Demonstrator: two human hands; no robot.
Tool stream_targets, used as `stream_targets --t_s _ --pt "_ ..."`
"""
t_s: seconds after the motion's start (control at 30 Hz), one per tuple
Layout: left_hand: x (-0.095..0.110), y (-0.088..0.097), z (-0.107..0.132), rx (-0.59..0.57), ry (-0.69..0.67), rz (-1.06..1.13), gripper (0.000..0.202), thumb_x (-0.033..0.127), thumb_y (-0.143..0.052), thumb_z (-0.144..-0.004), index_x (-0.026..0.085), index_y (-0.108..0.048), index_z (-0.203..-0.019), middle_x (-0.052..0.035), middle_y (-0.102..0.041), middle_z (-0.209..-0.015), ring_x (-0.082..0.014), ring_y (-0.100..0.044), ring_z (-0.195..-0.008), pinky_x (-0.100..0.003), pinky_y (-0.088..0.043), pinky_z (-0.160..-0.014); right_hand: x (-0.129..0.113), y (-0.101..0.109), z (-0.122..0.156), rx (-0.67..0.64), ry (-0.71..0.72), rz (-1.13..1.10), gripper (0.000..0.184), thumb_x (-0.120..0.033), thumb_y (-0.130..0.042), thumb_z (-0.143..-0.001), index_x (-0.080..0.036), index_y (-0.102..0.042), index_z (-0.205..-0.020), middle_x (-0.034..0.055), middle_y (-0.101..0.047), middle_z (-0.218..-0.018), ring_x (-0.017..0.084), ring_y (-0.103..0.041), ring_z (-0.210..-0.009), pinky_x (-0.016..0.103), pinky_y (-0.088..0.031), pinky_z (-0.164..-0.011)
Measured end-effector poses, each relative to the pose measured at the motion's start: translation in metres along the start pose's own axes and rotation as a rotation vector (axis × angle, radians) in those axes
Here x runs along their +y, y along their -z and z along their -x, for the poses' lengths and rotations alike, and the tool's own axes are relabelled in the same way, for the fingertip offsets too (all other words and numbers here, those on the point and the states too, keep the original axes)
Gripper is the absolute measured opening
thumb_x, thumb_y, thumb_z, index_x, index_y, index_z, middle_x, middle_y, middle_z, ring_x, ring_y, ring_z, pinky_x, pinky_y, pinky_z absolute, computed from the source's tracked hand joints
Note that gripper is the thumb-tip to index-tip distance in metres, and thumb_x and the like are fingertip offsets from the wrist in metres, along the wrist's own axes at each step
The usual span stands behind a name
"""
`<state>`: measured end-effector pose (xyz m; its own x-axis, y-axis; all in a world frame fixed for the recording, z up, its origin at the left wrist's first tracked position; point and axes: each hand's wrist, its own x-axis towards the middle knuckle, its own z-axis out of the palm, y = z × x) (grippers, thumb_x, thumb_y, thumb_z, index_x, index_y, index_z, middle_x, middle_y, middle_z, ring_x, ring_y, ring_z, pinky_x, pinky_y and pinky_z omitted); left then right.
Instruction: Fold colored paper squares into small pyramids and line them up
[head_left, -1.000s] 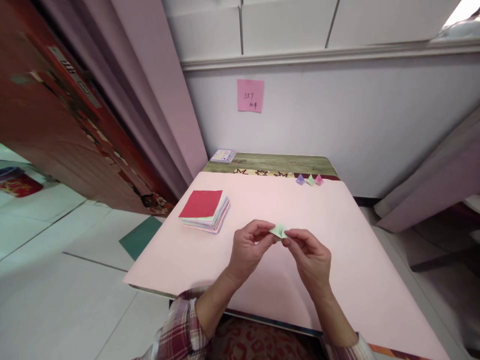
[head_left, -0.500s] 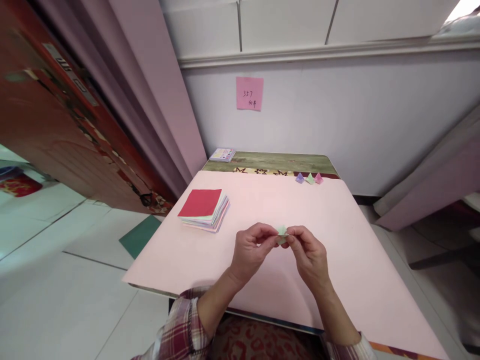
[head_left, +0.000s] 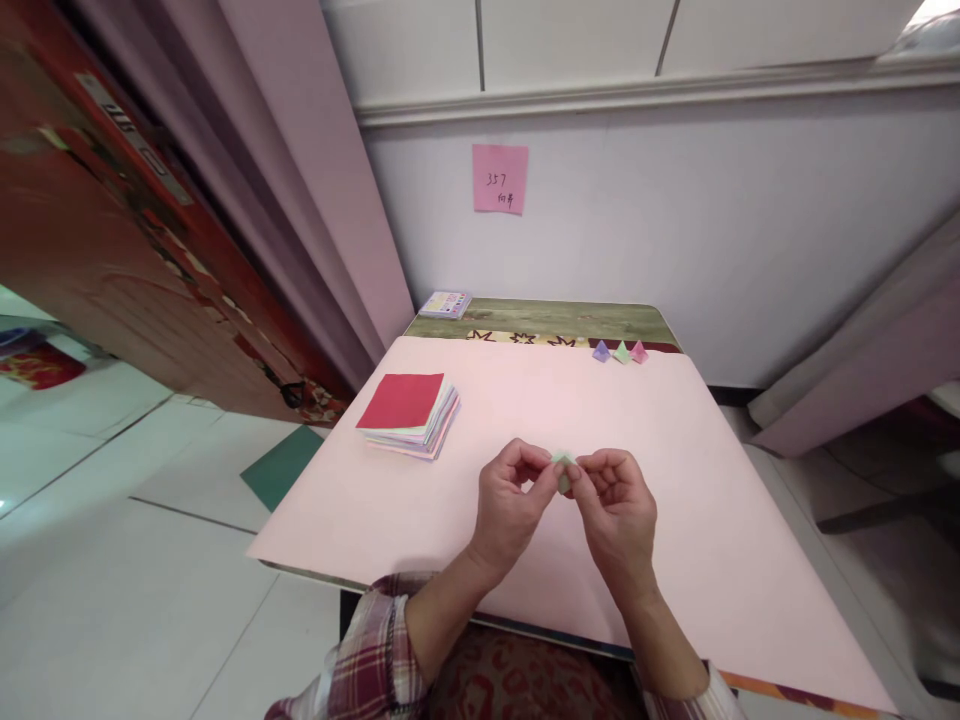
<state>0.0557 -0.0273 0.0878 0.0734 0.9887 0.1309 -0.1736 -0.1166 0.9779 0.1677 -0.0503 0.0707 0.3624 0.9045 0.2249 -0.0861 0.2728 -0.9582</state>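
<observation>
Between my fingertips, over the middle of the pink-covered table (head_left: 420,520), is a small folded piece of light green paper (head_left: 563,477). My left hand (head_left: 514,500) pinches its left side with thumb and forefinger. On its right side, my right hand (head_left: 619,510) pinches it the same way. The fingers hide part of the folds. Near the far right edge stand three small pointed paper shapes in a row: a purple one (head_left: 601,351), a green one (head_left: 621,352) and a pink one (head_left: 638,352).
A stack of coloured paper squares (head_left: 405,405), red on top, lies to the left. A small pile of cards (head_left: 445,304) sits at the far left corner. A pink note (head_left: 500,179) is stuck on the wall. A green sheet (head_left: 281,468) lies on the floor left of the table.
My thumbs have shifted on the green paper, and it now looks more pointed at the top. Both hands keep hold of it in nearly the same place.
</observation>
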Motion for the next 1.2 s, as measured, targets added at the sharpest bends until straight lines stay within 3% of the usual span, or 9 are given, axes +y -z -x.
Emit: stream_targets --t_s 0.1,0.3,0.43,0.57,0.67,0.8,0.9,1.0,1.2 --pt "0.001 0.001 -0.003 0.004 0.076 0.103 0.024 0.027 -0.076 -0.071 0.017 -0.056 -0.08 0.0021 -0.061 -0.069 -0.0101 -0.057 -0.061 -0.022 -0.048 -0.057 -0.004 0.002 0.0 0.016 -0.007 0.05 0.029 -0.032 -0.071 -0.079 -0.022 -0.051 -0.098 0.0002 -0.063 -0.079 0.015 -0.061 -0.07 0.028 -0.051 -0.064" --pt "0.002 0.012 -0.011 -0.119 0.269 0.214 0.032 0.021 -0.079 -0.066 0.016 -0.062 -0.092 0.0037 -0.061 -0.061 -0.0085 -0.053 -0.057 -0.02 -0.042 -0.056 -0.009 0.008 -0.002 -0.06 -0.077 0.122 0.031 -0.031 -0.069 -0.08 -0.023 -0.051 -0.104 -0.0021 -0.062 -0.072 0.014 -0.058 -0.067 0.028 -0.047 -0.066" --pt "0.0 0.02 -0.016 -0.228 0.333 0.168 0.035 0.024 -0.079 -0.065 0.015 -0.064 -0.095 0.0027 -0.061 -0.062 -0.0088 -0.053 -0.055 -0.021 -0.041 -0.054 -0.006 0.016 -0.012 -0.224 -0.203 0.052 0.035 -0.031 -0.07 -0.078 -0.023 -0.05 -0.106 -0.0029 -0.062 -0.071 0.014 -0.057 -0.065 0.027 -0.045 -0.063" --pt "-0.003 0.028 -0.02 -0.377 0.44 0.073 0.03 0.033 -0.078 -0.067 0.011 -0.067 -0.085 -0.0018 -0.063 -0.064 -0.01 -0.053 -0.053 -0.024 -0.041 -0.052 -0.004 0.024 -0.023 -0.425 -0.369 -0.04 0.037 -0.032 -0.072 -0.076 -0.021 -0.051 -0.105 -0.003 -0.061 -0.07 0.013 -0.056 -0.062 0.025 -0.044 -0.06" --pt "-0.006 0.029 -0.023 -0.288 0.421 0.054 0.025 0.033 -0.077 -0.067 0.012 -0.067 -0.075 -0.0008 -0.062 -0.061 -0.0092 -0.051 -0.052 -0.023 -0.039 -0.052 0.0 0.023 -0.025 -0.385 -0.364 -0.015 0.034 -0.037 -0.07 -0.078 -0.02 -0.054 -0.103 -0.0009 -0.063 -0.073 0.013 -0.057 -0.064 0.026 -0.046 -0.062" --pt "-0.007 0.027 -0.026 -0.018 0.294 0.074 0.019 0.029 -0.077 -0.066 0.014 -0.067 -0.071 0.0015 -0.06 -0.06 -0.0086 -0.05 -0.056 -0.023 -0.038 -0.058 0.009 0.018 -0.019 -0.068 -0.199 0.15 0.031 -0.043 -0.069 -0.078 -0.02 -0.061 -0.097 0.0018 -0.066 -0.081 0.015 -0.061 -0.072 0.027 -0.049 -0.068" --pt "-0.008 0.022 -0.026 0.133 0.23 0.092 0.015 0.026 -0.076 -0.065 0.015 -0.068 -0.07 0.0021 -0.06 -0.061 -0.0089 -0.05 -0.06 -0.023 -0.039 -0.063 0.011 0.011 -0.012 -0.02 -0.152 0.297 0.027 -0.046 -0.068 -0.078 -0.019 -0.068 -0.083 0.0016 -0.066 -0.069 0.016 -0.061 -0.063 0.028 -0.051 -0.063" --pt "-0.009 0.017 -0.023 0.169 0.224 0.11 0.014 0.026 -0.075 -0.067 0.015 -0.068 -0.07 0.0013 -0.062 -0.063 -0.0095 -0.05 -0.062 -0.024 -0.039 -0.066 0.008 0.004 -0.007 -0.053 -0.169 0.31 0.029 -0.046 -0.068 -0.077 -0.019 -0.073 -0.086 0.0031 -0.07 -0.071 0.018 -0.065 -0.066 0.03 -0.054 -0.066" --pt "-0.01 0.011 -0.017 0.12 0.277 0.153 0.015 0.028 -0.075 -0.067 0.014 -0.068 -0.071 -0.0006 -0.063 -0.065 -0.0108 -0.051 -0.063 -0.025 -0.04 -0.067 0.007 -0.002 -0.009 -0.048 -0.296 0.206 0.036 -0.049 -0.072 -0.073 -0.017 -0.074 -0.09 0.0054 -0.073 -0.074 0.02 -0.068 -0.069 0.032 -0.057 -0.067"
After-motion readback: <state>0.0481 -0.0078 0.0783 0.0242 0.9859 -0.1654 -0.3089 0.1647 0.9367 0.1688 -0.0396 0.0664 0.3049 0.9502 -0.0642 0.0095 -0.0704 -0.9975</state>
